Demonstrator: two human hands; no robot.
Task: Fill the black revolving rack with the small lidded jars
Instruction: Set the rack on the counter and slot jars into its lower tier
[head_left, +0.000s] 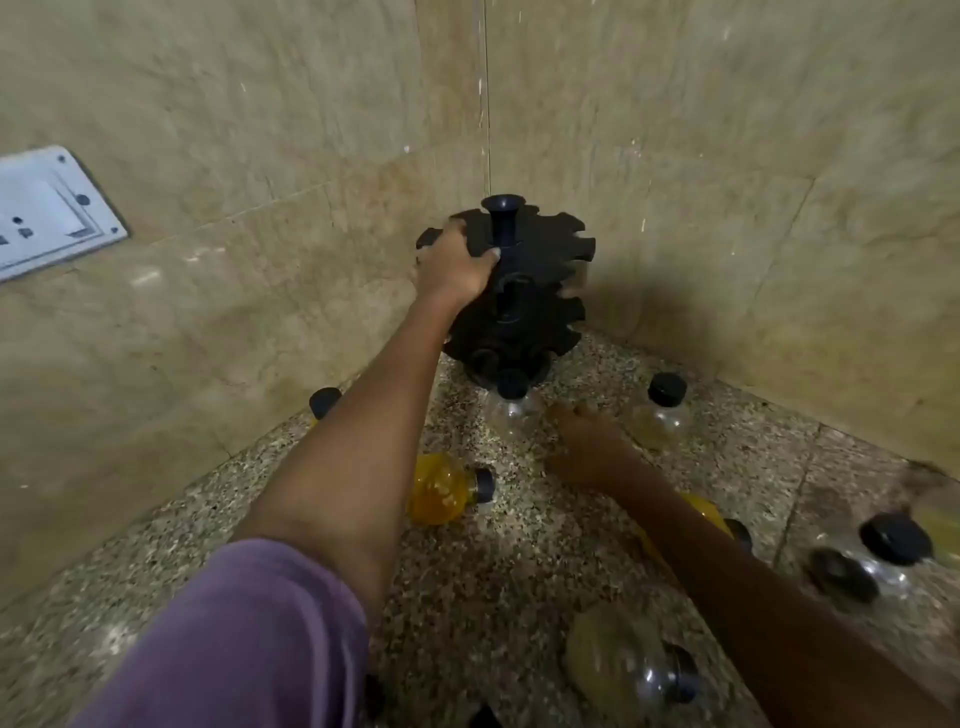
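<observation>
Head view: all positions are given relative to the black revolving rack (519, 291), which is stood in the corner of the speckled worktop (483, 582) with every notch seen still unfilled. Far left of the rack, a white switch plate (47, 213) is fixed to the wall. On the rack's left edge, the left hand (457, 265) is curled over the top tier, thumb hooked toward the central post. Just below the rack base, a clear jar (511, 402) is stood upright. Right of that jar, the right hand (587, 441) is laid low with fingers extended toward it; contact cannot be confirmed. Further lidded jars, including a yellow jar (441, 491), are scattered nearer the camera. The rack should be steadied while a jar neck is slid fully into a notch.
</observation>
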